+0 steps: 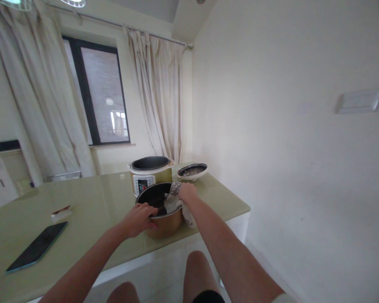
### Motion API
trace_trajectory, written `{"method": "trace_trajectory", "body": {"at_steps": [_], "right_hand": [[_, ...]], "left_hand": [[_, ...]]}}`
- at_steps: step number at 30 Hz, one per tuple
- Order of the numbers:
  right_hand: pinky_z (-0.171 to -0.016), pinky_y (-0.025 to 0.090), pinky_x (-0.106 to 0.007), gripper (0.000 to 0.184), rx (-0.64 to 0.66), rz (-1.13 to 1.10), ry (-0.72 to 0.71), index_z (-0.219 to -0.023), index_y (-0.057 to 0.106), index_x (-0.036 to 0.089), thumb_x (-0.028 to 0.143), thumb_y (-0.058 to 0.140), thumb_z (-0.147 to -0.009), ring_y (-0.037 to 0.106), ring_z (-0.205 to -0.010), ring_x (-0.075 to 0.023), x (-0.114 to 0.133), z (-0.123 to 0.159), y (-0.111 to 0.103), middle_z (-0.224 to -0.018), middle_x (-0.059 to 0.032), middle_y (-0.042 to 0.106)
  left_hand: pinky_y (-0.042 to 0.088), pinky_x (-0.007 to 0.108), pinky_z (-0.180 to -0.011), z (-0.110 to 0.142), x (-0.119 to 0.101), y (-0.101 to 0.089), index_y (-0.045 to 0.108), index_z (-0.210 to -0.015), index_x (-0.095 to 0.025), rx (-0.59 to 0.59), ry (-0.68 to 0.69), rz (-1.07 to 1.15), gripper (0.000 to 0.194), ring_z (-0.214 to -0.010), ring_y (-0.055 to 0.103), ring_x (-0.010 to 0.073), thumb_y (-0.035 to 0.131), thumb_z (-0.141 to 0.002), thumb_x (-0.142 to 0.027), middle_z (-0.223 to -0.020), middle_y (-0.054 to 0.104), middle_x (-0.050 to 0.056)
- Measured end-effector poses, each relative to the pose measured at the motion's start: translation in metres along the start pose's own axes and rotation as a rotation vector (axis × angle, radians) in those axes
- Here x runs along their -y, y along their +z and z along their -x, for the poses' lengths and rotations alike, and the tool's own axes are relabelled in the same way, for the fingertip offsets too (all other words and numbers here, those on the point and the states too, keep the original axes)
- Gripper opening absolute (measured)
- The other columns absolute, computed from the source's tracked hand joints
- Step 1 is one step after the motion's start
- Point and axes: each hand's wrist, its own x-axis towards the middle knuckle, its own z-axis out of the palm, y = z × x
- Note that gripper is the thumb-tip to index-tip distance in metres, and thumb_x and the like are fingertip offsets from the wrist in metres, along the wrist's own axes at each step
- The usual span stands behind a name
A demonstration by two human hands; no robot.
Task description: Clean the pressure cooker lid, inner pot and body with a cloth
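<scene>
Seated person, both hands at a cooker's inner pot (164,226), brown outside, black inside, on the pale green table (97,198) near its front edge. Pot is directly between the two hands.

Left hand (142,219): partly closed over the near-left rim, fingers reaching over to the inside, thumb down the outer wall; has hold of the pot's edge. Right hand (188,191): curled closed at the right rim, gripping a light cloth (173,202) with a dark-patterned part. Cloth drapes over the rim, some inside the pot just left of the right hand, some hanging outside below it. Can't tell exact finger positions there.

Beyond both hands, just behind the pot: white-and-gold electric cooker body (164,174), open on top, control panel (143,184) facing the person. Past the right hand, slightly right: cooker lid (193,171), inner side up, near the cooker body.

Well left of the left hand: dark flat tablet-like device (38,247), and just beyond it a small brown-and-white item, too blurred to name. Far beyond the hands: window (104,94) and cream curtains (159,84).
</scene>
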Motion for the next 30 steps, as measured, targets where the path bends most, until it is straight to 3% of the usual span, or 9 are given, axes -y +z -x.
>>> {"method": "trace_trajectory", "body": {"at_steps": [2, 5, 8, 10, 13, 18, 21, 26, 30], "right_hand": [[-0.094, 0.060, -0.032, 0.032, -0.004, 0.009, 0.029, -0.120, 0.081, 0.019, 0.020, 0.070, -0.091, 0.075, -0.119, -0.0283, 0.007, 0.002, 0.002, -0.123, -0.0195, 0.078], [-0.091, 0.061, -0.032, 0.033, -0.003, 0.025, 0.053, -0.117, 0.082, 0.017, 0.012, 0.057, -0.096, 0.075, -0.118, -0.0268, 0.015, 0.005, 0.002, -0.121, -0.0197, 0.079], [-0.091, 0.061, -0.032, 0.035, -0.011, 0.037, 0.031, -0.119, 0.081, 0.017, 0.011, 0.054, -0.098, 0.075, -0.117, -0.0259, 0.016, 0.008, 0.001, -0.122, -0.0195, 0.079], [-0.092, 0.060, -0.032, 0.034, -0.013, 0.044, 0.013, -0.120, 0.081, 0.017, 0.013, 0.055, -0.098, 0.075, -0.118, -0.0261, 0.013, 0.010, 0.000, -0.123, -0.0194, 0.078], [-0.093, 0.060, -0.033, 0.031, -0.002, 0.047, -0.008, -0.120, 0.081, 0.019, 0.018, 0.062, -0.095, 0.075, -0.118, -0.0272, 0.004, 0.010, -0.003, -0.123, -0.0185, 0.078], [-0.095, 0.060, -0.035, 0.036, 0.015, 0.030, -0.049, -0.120, 0.081, 0.020, 0.025, 0.077, -0.084, 0.076, -0.116, -0.0296, -0.006, 0.005, -0.006, -0.121, -0.0188, 0.079], [-0.094, 0.061, -0.035, 0.034, 0.008, 0.018, -0.053, -0.120, 0.081, 0.020, 0.022, 0.073, -0.087, 0.076, -0.117, -0.0295, 0.000, 0.005, -0.005, -0.122, -0.0187, 0.079], [-0.094, 0.060, -0.033, 0.034, -0.023, 0.033, -0.013, -0.120, 0.081, 0.017, 0.011, 0.058, -0.096, 0.075, -0.119, -0.0272, 0.016, 0.010, -0.002, -0.125, -0.0206, 0.077], [-0.093, 0.060, -0.032, 0.035, -0.034, 0.049, -0.005, -0.117, 0.082, 0.016, 0.009, 0.053, -0.098, 0.076, -0.117, -0.0261, 0.016, 0.013, -0.002, -0.121, -0.0212, 0.078]], "left_hand": [[0.047, 0.043, -0.107, -0.007, -0.012, -0.004, 0.070, -0.122, -0.024, 0.025, -0.022, -0.062, 0.034, -0.127, 0.065, 0.0311, 0.072, -0.088, -0.024, -0.128, 0.075, 0.010], [0.051, 0.048, -0.101, -0.024, -0.060, -0.002, 0.066, -0.132, -0.018, -0.002, 0.000, -0.137, 0.046, -0.124, 0.068, 0.0360, 0.068, -0.086, -0.016, -0.129, 0.074, 0.017], [0.056, 0.046, -0.087, -0.040, -0.108, 0.008, 0.067, -0.131, -0.015, -0.074, -0.130, -0.025, 0.040, -0.108, 0.076, 0.0369, 0.063, -0.096, -0.034, -0.120, 0.077, 0.022], [0.057, 0.044, -0.083, -0.046, -0.120, 0.014, 0.068, -0.128, -0.015, -0.128, -0.221, -0.004, 0.038, -0.103, 0.078, 0.0367, 0.057, -0.100, -0.038, -0.111, 0.079, 0.022], [0.055, 0.041, -0.082, -0.040, -0.104, 0.021, 0.071, -0.121, -0.020, -0.149, -0.187, -0.048, 0.031, -0.102, 0.078, 0.0354, 0.057, -0.101, -0.038, -0.105, 0.081, 0.018], [0.052, 0.039, -0.087, -0.006, -0.034, 0.021, 0.076, -0.103, -0.028, -0.021, -0.062, -0.033, 0.034, -0.105, 0.076, 0.0331, 0.069, -0.091, -0.059, -0.102, 0.082, 0.009], [0.049, 0.039, -0.098, 0.007, -0.010, 0.014, 0.076, -0.103, -0.027, -0.018, -0.043, -0.016, 0.031, -0.114, 0.072, 0.0307, 0.074, -0.088, -0.054, -0.112, 0.080, 0.008], [0.049, 0.045, -0.103, -0.001, -0.046, 0.003, 0.067, -0.130, -0.020, 0.024, -0.104, -0.086, 0.043, -0.122, 0.069, 0.0342, 0.072, -0.088, -0.029, -0.126, 0.076, 0.015], [0.055, 0.043, -0.089, -0.023, -0.101, 0.006, 0.065, -0.128, -0.018, -0.067, -0.159, -0.014, 0.046, -0.112, 0.074, 0.0356, 0.069, -0.092, -0.047, -0.121, 0.077, 0.018]]}}
